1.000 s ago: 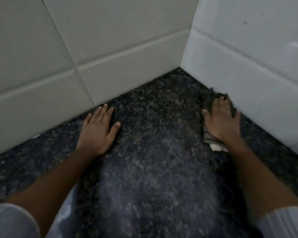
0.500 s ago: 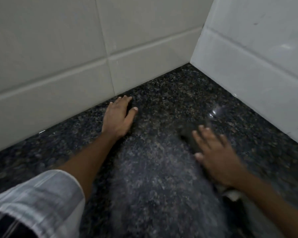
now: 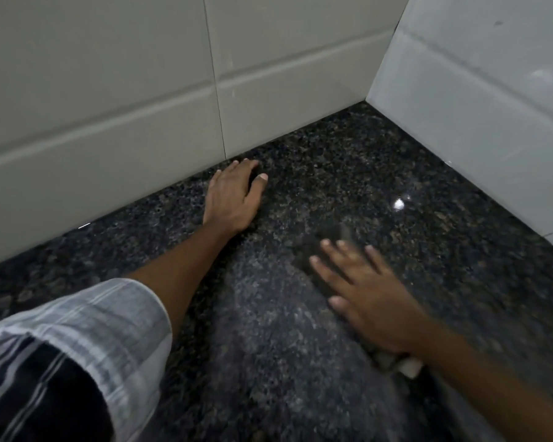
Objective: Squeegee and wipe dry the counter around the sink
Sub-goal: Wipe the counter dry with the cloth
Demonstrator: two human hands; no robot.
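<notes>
My right hand lies flat, fingers spread, pressing a dark cloth onto the black speckled granite counter. The hand is blurred by motion. The cloth shows ahead of the fingertips, and a pale corner of it pokes out under the wrist. My left hand rests palm down on the counter close to the back wall, with nothing under it. The sink is out of view.
Pale tiled walls meet in a corner at the back right; the back wall runs left, the side wall runs toward me. A duller, hazy streak crosses the counter between my arms. A light glints on the stone.
My right hand has slid the cloth away from the right wall toward the middle of the counter and nearer to me. My left hand has stayed planted near the back wall.
</notes>
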